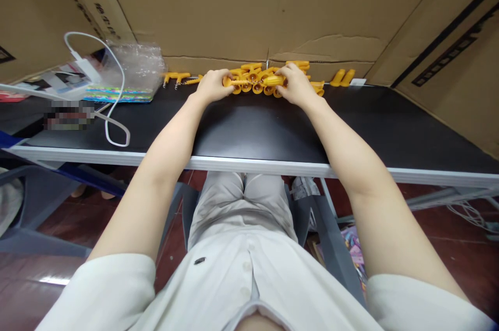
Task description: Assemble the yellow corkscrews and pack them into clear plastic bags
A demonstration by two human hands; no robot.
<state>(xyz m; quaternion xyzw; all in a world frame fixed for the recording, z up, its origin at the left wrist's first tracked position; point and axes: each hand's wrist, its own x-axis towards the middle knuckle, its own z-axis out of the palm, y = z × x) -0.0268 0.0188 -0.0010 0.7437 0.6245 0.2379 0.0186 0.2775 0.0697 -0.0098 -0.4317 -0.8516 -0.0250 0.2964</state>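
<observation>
At the back of the black table, a pile of yellow corkscrews (251, 70) with T-shaped handles and metal spirals lies against the cardboard. My left hand (214, 85) is closed on the yellow end of a corkscrew (237, 82) that points to the right. Opposite it, my right hand (295, 84) has its fingers closed round a ribbed yellow sleeve (273, 80). A metal spiral shows between the two pieces; whether it enters the sleeve I cannot tell. Both hands are just in front of the pile and hide parts of it.
Two yellow sleeves (342, 77) stand to the right by the cardboard wall (234, 9). More T-handled corkscrews (177, 77) lie left of my left hand. Further left are clear plastic bags (136, 63) on colourful sheets and a white cable (123, 81). A metal edge (257, 166) borders the table (261, 133).
</observation>
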